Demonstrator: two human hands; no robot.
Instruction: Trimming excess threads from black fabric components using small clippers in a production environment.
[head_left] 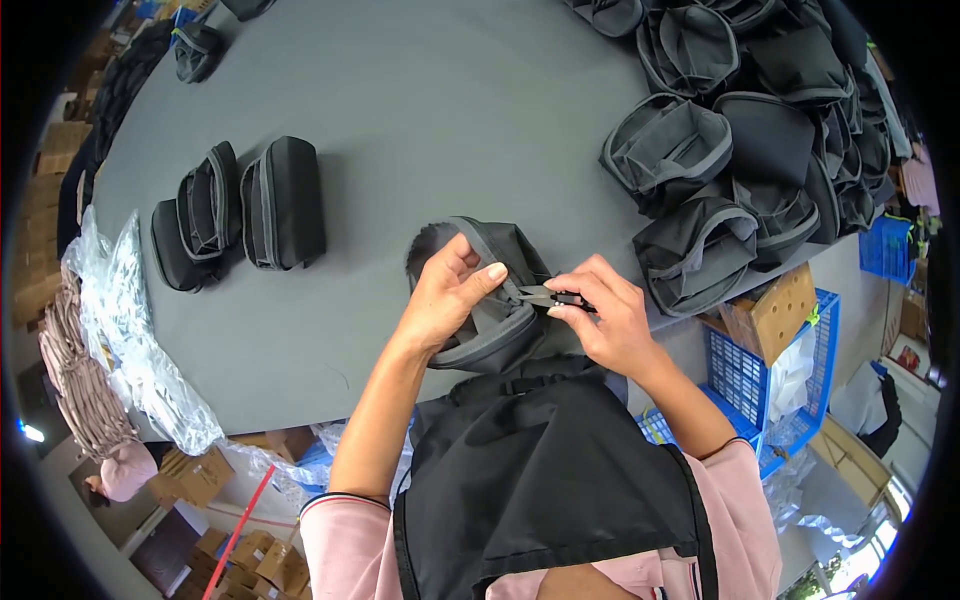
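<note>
An unzipped black pouch (500, 345) with grey edging lies at the near edge of the grey table, in front of my apron. My left hand (448, 290) grips its edging, thumb on top and fingers partly inside the pouch. In my right hand (610, 310) is a pair of small thread snips (545, 296) with dark handles. Their metal blades point left and meet the pouch's edging close to my left thumb. Whether a thread lies between the blades is too small to tell.
Several black pouches (668, 150) are heaped at the right. A few closed-looking pouches (285, 203) stand at the left on the grey table (440, 110). Clear plastic wrap (150, 340) hangs over the left edge. A blue crate (740, 375) stands beside the table at the right.
</note>
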